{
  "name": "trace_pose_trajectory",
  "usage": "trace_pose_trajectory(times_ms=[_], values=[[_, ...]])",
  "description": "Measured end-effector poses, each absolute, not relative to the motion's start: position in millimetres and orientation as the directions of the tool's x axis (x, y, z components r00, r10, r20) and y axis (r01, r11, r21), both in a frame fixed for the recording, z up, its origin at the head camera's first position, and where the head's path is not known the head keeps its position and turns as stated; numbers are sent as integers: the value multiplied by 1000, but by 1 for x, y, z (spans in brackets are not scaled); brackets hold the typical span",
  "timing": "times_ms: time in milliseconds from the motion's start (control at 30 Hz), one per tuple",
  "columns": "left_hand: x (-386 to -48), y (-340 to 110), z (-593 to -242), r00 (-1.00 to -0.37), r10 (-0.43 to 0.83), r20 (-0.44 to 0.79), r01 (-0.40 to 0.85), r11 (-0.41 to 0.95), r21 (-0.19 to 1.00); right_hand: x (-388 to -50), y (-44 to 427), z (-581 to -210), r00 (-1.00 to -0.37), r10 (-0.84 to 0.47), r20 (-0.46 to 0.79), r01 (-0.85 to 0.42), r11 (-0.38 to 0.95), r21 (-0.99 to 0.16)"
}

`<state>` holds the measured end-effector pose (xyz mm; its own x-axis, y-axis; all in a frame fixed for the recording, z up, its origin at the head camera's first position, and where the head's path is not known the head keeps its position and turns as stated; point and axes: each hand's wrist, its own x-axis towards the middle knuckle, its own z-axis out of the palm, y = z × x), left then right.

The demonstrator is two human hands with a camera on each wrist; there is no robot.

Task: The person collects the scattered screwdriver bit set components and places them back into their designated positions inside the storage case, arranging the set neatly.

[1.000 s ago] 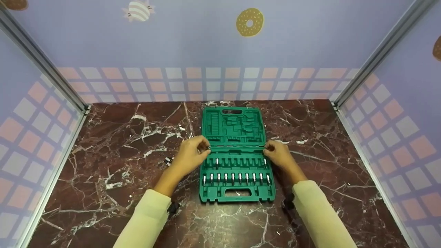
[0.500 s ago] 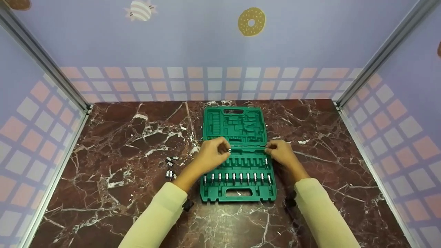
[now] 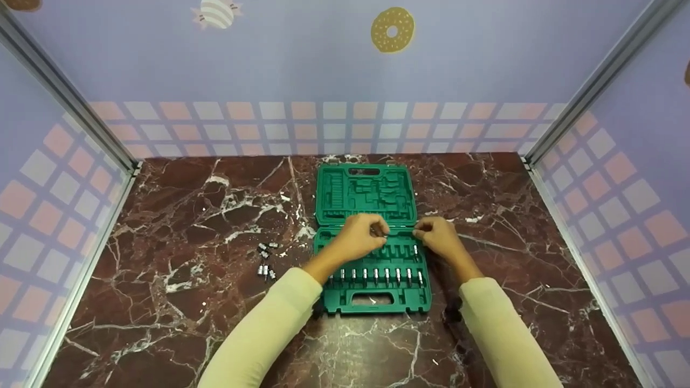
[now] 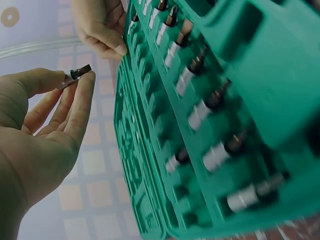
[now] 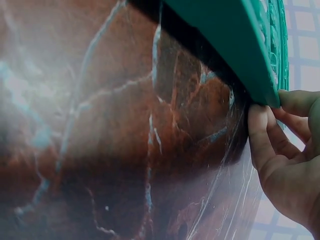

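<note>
Rightward over the open green plastic case (image 3: 412,299) goes the left hand (image 3: 360,237), pinching one dark-tipped silver metal bit (image 4: 80,72); the right hand (image 3: 439,238) pinches the case's right edge; six loose bits (image 3: 266,270) lie left of it.

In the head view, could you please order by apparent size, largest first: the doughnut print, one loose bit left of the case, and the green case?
1. Green case
2. Doughnut print, even though farther away
3. Loose bit
</note>
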<state>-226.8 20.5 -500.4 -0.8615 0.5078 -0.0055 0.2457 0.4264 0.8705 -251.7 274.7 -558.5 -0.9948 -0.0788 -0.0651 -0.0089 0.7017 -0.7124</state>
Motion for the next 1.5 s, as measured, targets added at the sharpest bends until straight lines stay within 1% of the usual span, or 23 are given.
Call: trace_pose_trajectory(times_ms=[267, 533, 700, 967, 1200, 1300, 1500], values=[[-235, 43, -505, -842, 539, -27, 263, 454, 852, -252, 273, -562, -996, -68, -55, -8, 698, -716], [-239, 60, -516, -849, 522, -86, 153, 398, 905, -253, 273, -561, -995, -77, -59, -14, 717, -697], [-242, 71, -520, -861, 500, -94, 155, 434, 888, -252, 273, -560, -994, -79, -70, -9, 723, -691], [-243, 84, -526, -869, 490, -70, 262, 574, 776, -253, 272, -560, -995, -81, -59, -17, 722, -692], [-241, 90, -531, -857, 515, -28, 355, 628, 693, -254, 275, -561, -996, -85, -34, -39, 724, -689], [-240, 92, -533, -860, 509, -23, 368, 652, 663, -255, 275, -562, -996, -88, -24, -48, 725, -687], [-239, 93, -534, -876, 478, -63, 352, 723, 594, -254, 274, -562, -995, -97, -14, -61, 728, -683]])
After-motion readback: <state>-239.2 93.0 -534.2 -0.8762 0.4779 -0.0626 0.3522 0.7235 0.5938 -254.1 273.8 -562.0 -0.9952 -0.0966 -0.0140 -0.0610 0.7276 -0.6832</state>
